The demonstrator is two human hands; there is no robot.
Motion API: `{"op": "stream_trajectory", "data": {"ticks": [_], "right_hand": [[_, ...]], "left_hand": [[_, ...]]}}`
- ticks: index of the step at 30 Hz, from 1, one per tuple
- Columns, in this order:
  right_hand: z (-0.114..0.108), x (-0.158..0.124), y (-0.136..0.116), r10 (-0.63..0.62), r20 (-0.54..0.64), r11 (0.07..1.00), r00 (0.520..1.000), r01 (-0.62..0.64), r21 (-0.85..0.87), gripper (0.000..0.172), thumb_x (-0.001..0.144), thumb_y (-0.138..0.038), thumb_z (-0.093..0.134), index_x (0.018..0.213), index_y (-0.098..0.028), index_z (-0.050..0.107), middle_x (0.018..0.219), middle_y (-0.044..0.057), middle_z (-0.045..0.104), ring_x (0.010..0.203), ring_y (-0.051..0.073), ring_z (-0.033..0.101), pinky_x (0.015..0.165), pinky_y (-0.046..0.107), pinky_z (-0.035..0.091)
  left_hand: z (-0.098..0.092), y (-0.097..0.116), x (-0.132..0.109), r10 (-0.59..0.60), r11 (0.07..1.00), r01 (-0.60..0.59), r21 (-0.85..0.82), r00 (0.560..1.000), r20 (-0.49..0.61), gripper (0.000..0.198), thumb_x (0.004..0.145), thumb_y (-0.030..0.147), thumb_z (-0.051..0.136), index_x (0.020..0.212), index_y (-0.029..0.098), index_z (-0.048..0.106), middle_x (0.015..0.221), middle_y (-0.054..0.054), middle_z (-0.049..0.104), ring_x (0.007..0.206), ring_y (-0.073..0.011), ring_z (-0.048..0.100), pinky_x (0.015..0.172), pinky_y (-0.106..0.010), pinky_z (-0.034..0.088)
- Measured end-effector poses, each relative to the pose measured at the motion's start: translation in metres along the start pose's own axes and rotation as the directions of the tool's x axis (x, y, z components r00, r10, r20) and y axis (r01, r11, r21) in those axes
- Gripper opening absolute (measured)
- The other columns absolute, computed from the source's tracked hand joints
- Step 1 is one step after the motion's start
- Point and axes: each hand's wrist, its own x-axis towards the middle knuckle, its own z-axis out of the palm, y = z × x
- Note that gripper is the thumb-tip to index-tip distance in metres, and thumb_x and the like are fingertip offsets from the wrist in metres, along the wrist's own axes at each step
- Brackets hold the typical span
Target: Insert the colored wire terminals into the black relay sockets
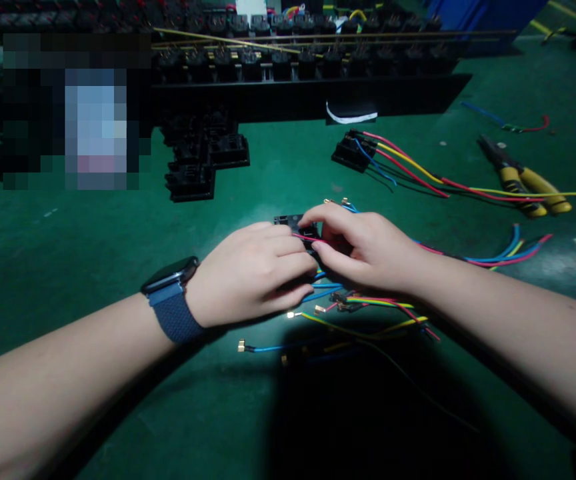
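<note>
Connector block rests on the green table, held by the left hand, whose fingers curl over it. The right hand pinches a red wire against it. Loose wires lie underneath, and pliers lie well apart.

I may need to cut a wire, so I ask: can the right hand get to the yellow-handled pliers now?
Probably yes. Only flat wires lie on the mat between the right hand and the pliers, but it is pinching a red wire.
</note>
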Motion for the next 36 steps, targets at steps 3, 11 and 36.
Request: {"op": "stream_trajectory", "data": {"ticks": [3,11,36], "right_hand": [[0.000,0.000,-0.001,-0.007,-0.013,1.000,1.000,0.007,-0.011,0.031,0.086,-0.024,0.048,0.116,-0.016,0.051,0.077,-0.001,0.060,0.060,0.011,0.052,0.057,0.023,0.035],[-0.002,0.000,0.000,-0.159,-0.070,0.977,0.985,0.147,-0.156,0.023,0.089,-0.032,0.047,0.102,-0.017,0.059,0.083,0.004,0.065,0.075,0.017,0.058,0.066,0.027,0.041],[-0.002,-0.003,0.002,-0.119,-0.101,0.992,0.988,0.115,-0.047,0.021,0.090,-0.026,0.044,0.089,-0.016,0.062,0.073,0.003,0.065,0.064,0.013,0.057,0.061,0.024,0.039]], "left_hand": [[-0.001,0.000,0.000,-0.022,1.000,0.022,-0.003,0.998,-0.060,0.020,0.088,0.028,0.052,0.087,0.015,0.067,0.083,-0.006,0.067,0.075,-0.0187,0.057,0.067,-0.032,0.043],[-0.004,-0.010,-0.003,-0.166,0.981,0.124,-0.149,0.935,-0.314,0.010,0.085,0.021,0.058,0.089,0.013,0.063,0.080,-0.005,0.067,0.074,-0.0156,0.057,0.070,-0.029,0.044],[0.003,-0.023,-0.001,-0.301,0.902,0.295,-0.314,0.953,0.031,0.038,0.075,0.023,0.046,0.110,0.013,0.055,0.104,-0.010,0.058,0.096,-0.0241,0.051,0.087,-0.039,0.042]]}}
